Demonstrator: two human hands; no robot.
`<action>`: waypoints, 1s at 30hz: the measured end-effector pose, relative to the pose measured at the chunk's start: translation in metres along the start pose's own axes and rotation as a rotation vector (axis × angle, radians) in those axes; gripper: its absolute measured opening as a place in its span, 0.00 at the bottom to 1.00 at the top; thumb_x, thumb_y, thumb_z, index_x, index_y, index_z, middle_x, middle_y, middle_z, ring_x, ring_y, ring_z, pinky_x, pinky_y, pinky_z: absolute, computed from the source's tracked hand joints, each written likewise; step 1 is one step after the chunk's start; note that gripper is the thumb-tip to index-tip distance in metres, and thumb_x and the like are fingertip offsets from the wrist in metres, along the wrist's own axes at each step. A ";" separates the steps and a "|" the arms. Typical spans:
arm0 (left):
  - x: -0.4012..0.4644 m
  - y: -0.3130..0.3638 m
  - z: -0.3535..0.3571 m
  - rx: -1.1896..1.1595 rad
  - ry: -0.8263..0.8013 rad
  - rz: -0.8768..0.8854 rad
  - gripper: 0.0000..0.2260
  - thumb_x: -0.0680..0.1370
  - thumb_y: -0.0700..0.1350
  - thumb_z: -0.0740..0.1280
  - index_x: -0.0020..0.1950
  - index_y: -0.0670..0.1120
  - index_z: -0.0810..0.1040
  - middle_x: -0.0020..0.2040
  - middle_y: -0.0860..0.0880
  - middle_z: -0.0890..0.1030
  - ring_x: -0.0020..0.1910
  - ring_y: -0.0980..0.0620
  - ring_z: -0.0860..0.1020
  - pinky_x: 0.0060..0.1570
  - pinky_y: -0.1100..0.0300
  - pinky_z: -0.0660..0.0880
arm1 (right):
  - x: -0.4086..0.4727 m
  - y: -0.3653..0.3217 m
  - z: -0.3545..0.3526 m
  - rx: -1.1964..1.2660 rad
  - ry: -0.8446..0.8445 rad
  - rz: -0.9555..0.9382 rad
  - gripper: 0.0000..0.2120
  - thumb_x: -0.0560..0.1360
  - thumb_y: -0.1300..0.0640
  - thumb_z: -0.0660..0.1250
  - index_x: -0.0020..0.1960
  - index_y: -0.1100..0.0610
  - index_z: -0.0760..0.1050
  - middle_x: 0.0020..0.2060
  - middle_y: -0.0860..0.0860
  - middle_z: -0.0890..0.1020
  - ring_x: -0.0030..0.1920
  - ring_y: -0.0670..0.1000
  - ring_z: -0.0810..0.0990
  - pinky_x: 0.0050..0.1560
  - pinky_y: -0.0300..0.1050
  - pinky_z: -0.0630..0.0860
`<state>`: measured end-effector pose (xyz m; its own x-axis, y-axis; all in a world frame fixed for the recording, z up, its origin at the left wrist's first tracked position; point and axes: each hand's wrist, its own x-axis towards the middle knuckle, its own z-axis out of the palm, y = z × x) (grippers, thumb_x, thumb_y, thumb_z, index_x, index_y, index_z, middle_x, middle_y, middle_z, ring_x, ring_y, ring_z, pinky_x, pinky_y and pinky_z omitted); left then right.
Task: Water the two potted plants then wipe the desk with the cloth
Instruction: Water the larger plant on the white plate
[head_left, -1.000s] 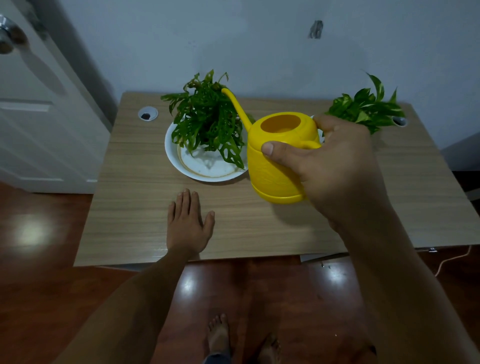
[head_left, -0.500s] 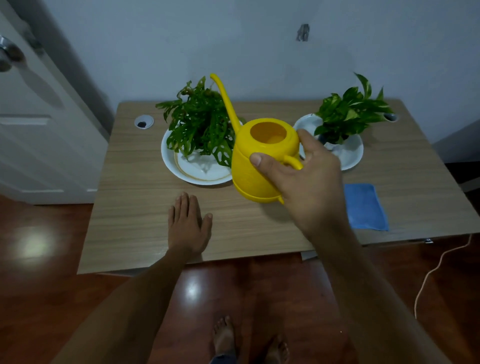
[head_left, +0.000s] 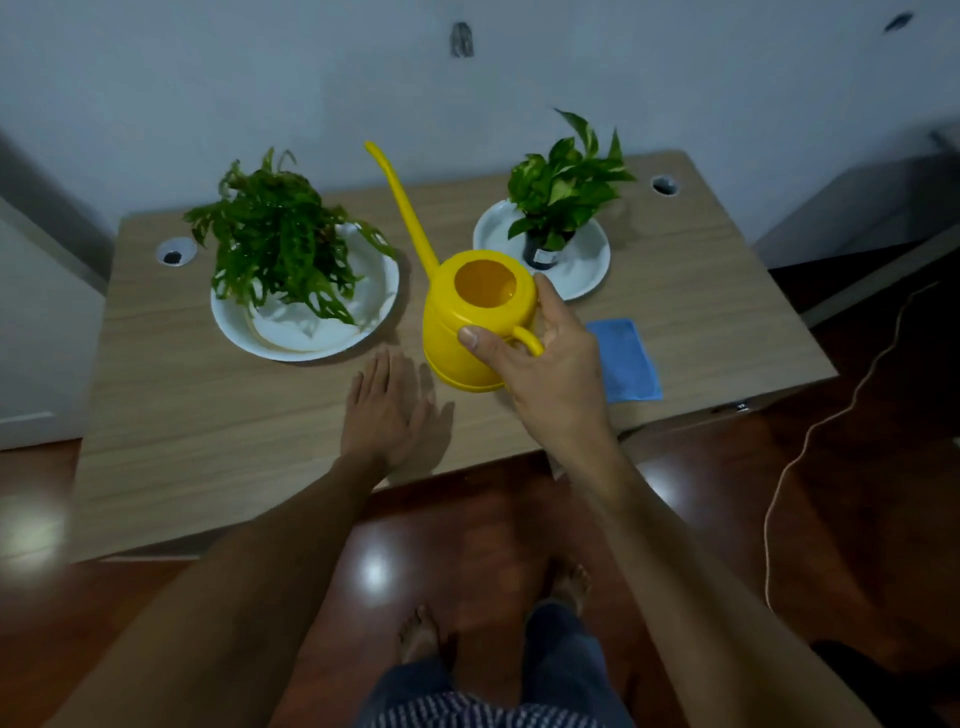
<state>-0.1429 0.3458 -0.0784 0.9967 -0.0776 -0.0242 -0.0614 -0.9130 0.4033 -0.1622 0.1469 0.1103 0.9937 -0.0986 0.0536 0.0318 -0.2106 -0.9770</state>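
My right hand (head_left: 550, 374) grips the handle of a yellow watering can (head_left: 467, 317), held upright between the two plants with its long spout pointing up and to the far left. The leafy plant (head_left: 280, 244) sits in a wide white dish (head_left: 311, 338) at the left. A smaller plant (head_left: 563, 182) in a dark pot stands on a white saucer (head_left: 587, 265) at the right. A blue cloth (head_left: 626, 364) lies flat on the wooden desk (head_left: 208, 415), partly behind my right hand. My left hand (head_left: 387, 410) rests flat on the desk, fingers apart, holding nothing.
Two round cable holes (head_left: 175, 252) (head_left: 664, 185) sit in the desk's back corners. A white wall runs behind the desk. A thin cable (head_left: 810, 436) trails over the dark wooden floor at the right. My bare feet (head_left: 421, 634) stand at the desk's front edge.
The watering can has swung from tilted toward the left plant to upright and shifted right. The view moved back, so the right plant and the blue cloth now show. My left hand stayed flat.
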 end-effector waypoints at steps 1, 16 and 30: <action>0.003 0.015 0.004 -0.005 -0.012 0.004 0.40 0.79 0.64 0.48 0.83 0.39 0.57 0.83 0.37 0.59 0.83 0.38 0.58 0.80 0.42 0.54 | 0.002 0.005 -0.014 -0.014 0.001 0.005 0.28 0.72 0.50 0.79 0.69 0.54 0.75 0.58 0.45 0.85 0.59 0.45 0.83 0.60 0.51 0.81; 0.066 0.237 0.102 -0.048 -0.164 0.062 0.42 0.78 0.68 0.47 0.85 0.43 0.53 0.85 0.40 0.54 0.85 0.40 0.52 0.81 0.46 0.50 | 0.053 0.092 -0.232 -0.080 0.025 0.080 0.33 0.74 0.51 0.78 0.75 0.51 0.71 0.56 0.36 0.84 0.56 0.34 0.81 0.58 0.34 0.77; 0.148 0.335 0.195 -0.033 -0.222 0.289 0.36 0.82 0.61 0.56 0.84 0.40 0.58 0.84 0.39 0.58 0.83 0.40 0.55 0.81 0.43 0.53 | 0.122 0.203 -0.335 -0.105 0.207 0.207 0.34 0.74 0.50 0.78 0.76 0.51 0.69 0.61 0.42 0.83 0.60 0.41 0.81 0.63 0.46 0.78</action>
<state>-0.0267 -0.0495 -0.1248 0.9025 -0.4186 -0.1015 -0.3332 -0.8278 0.4514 -0.0703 -0.2339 -0.0127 0.9346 -0.3436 -0.0924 -0.1905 -0.2636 -0.9456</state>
